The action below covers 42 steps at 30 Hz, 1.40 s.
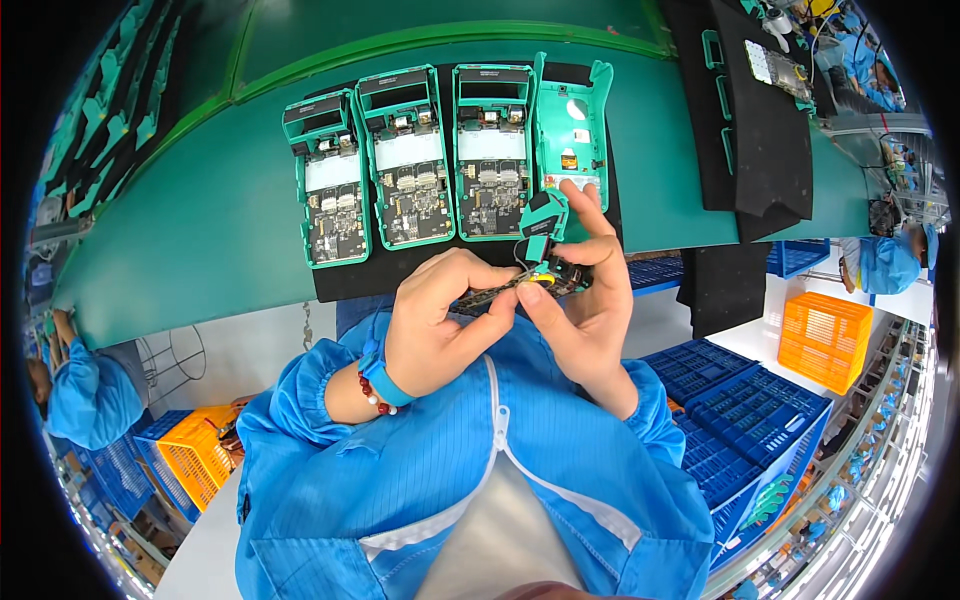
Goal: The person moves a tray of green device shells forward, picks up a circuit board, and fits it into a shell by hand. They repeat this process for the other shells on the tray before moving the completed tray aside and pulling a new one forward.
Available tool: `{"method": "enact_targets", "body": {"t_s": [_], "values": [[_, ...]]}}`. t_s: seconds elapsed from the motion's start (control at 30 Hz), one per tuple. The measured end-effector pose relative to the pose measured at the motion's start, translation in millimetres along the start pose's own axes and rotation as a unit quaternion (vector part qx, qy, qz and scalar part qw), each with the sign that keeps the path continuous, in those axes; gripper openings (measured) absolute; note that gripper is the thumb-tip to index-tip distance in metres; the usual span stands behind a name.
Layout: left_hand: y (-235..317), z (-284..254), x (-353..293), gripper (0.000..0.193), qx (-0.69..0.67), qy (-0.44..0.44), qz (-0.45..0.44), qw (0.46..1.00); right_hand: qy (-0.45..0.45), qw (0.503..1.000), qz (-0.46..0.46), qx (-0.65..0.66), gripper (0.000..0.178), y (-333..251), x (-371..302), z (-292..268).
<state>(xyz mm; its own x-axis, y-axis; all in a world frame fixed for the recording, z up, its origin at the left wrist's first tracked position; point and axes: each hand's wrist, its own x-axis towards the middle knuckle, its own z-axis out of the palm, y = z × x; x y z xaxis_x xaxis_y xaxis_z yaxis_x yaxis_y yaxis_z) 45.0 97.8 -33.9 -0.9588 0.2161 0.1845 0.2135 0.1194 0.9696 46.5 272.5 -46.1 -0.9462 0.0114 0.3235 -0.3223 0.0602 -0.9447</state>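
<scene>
Between both hands, in front of my chest, is a dark circuit board (487,296) seen nearly edge-on. A small yellow round part (541,279) sits on it, and a black-and-teal module (543,222) rises from its far side. My left hand (440,315) pinches the board's left end between thumb and fingers. My right hand (588,305) grips the other end, its thumb by the yellow part. Just beyond the right fingers lies an open teal housing (571,125) with no board showing in it. Left of it, several teal housings (409,160) lie side by side with boards fitted.
The housings rest on a black mat (385,275) on a green bench (190,240). Black sheets (768,130) hang over the bench at right. Blue crates (750,410) stand at lower right, orange crates (825,340) beyond. Other people in blue work at both sides.
</scene>
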Motion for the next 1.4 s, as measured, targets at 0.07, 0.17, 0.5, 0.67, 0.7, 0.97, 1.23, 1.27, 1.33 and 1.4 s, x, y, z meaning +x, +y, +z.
{"method": "enact_targets", "body": {"t_s": [0.07, 0.17, 0.5, 0.67, 0.7, 0.97, 1.23, 1.27, 1.33, 1.4], "values": [[-1.4, 0.1, -0.2, 0.019, 0.005, 0.003, 0.005, 1.0, -0.008, 1.0, 0.0, 0.0, 0.033, 0.3, 0.7, -1.0], [0.4, -0.9, -0.8, 0.018, 0.008, -0.001, 0.011, 1.0, -0.022, 1.0, 0.002, -0.001, 0.033, -0.4, 0.8, -3.3], [0.0, 1.8, 0.2, 0.019, 0.033, 0.005, 0.046, 0.998, -0.024, 0.999, 0.006, 0.03, 0.032, 0.3, 2.5, -4.3], [4.5, 8.1, 1.7, 0.023, 0.073, 0.04, 0.106, 0.991, 0.003, 0.998, 0.016, 0.066, 0.031, 1.9, -0.3, -2.2], [4.5, 7.4, 1.7, 0.023, 0.072, 0.039, 0.109, 0.991, 0.018, 0.997, 0.014, 0.074, 0.031, 1.4, -1.3, -2.2], [-5.0, -0.5, 18.9, 0.025, -0.246, -0.074, -0.156, 0.954, -0.083, 0.982, -0.129, -0.11, 0.096, -4.6, 11.5, -50.8], [-23.8, 30.6, 48.7, 0.028, -0.181, -0.227, -0.082, 0.953, -0.084, 0.99, -0.112, -0.02, 0.078, -29.8, 33.8, -91.5], [-21.4, 33.6, 49.0, 0.029, -0.004, -0.17, 0.018, 0.985, -0.021, 1.0, -0.02, -0.004, 0.078, -35.2, 36.0, -98.4], [-12.9, 42.5, 46.8, 0.037, 0.291, -0.087, 0.124, 0.945, 0.073, 0.995, 0.027, -0.054, 0.076, -31.9, 51.1, -116.1], [-31.3, 48.5, 41.8, 0.044, 0.434, -0.068, 0.207, 0.874, 0.095, 0.991, -0.025, -0.089, 0.064, -31.7, 67.1, -123.3]]}}
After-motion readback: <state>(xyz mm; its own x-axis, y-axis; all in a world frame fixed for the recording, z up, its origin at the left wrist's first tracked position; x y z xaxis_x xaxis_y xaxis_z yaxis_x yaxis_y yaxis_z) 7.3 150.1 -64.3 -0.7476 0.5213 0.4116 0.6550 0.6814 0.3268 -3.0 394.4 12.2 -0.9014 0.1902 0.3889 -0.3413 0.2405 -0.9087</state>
